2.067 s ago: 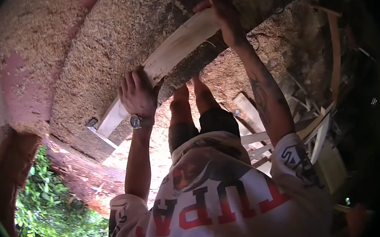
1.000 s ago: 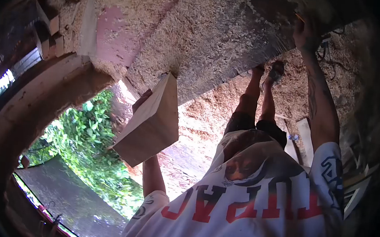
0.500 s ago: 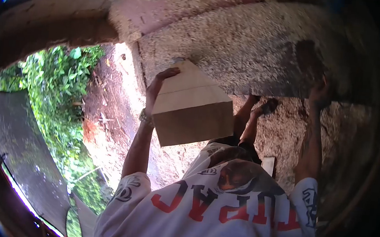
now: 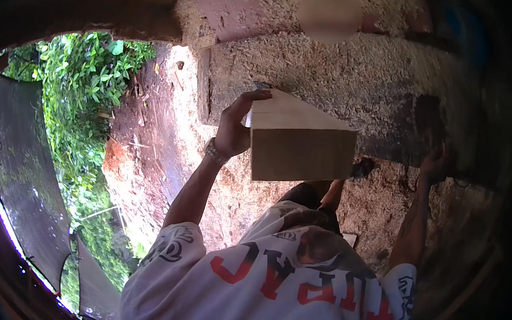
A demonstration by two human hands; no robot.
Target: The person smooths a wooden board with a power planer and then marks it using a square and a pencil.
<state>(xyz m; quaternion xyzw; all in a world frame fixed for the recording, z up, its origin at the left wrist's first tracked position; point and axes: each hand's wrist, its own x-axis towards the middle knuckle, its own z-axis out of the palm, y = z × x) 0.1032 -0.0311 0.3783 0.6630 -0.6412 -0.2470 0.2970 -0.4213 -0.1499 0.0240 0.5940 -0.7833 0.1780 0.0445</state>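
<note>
My left hand (image 4: pixel 234 127), with a watch on its wrist, grips the left side of a large pale wooden block (image 4: pixel 302 155). Its fingers bend over the block's far left corner. The block has a flat near face and a tapering top, and it stands out at the near edge of a sawdust-covered bench (image 4: pixel 330 75). In shadow at the bench's right front edge is my right hand (image 4: pixel 434 165). Its fingers look curled there, but the dark hides what they hold, if anything.
A small grey thing (image 4: pixel 261 85) sticks up just behind the block. Sawdust covers the ground (image 4: pixel 233 207) below, where a foot (image 4: pixel 363 168) shows. A round tan shape (image 4: pixel 330 13) lies at the far side. Green plants (image 4: pixel 91 97) and a dark sheet (image 4: pixel 19 157) are at left.
The block has turned, its near face now more level, and sits farther right in view with my left hand. My right hand appears slightly lower. The view itself has shifted.
</note>
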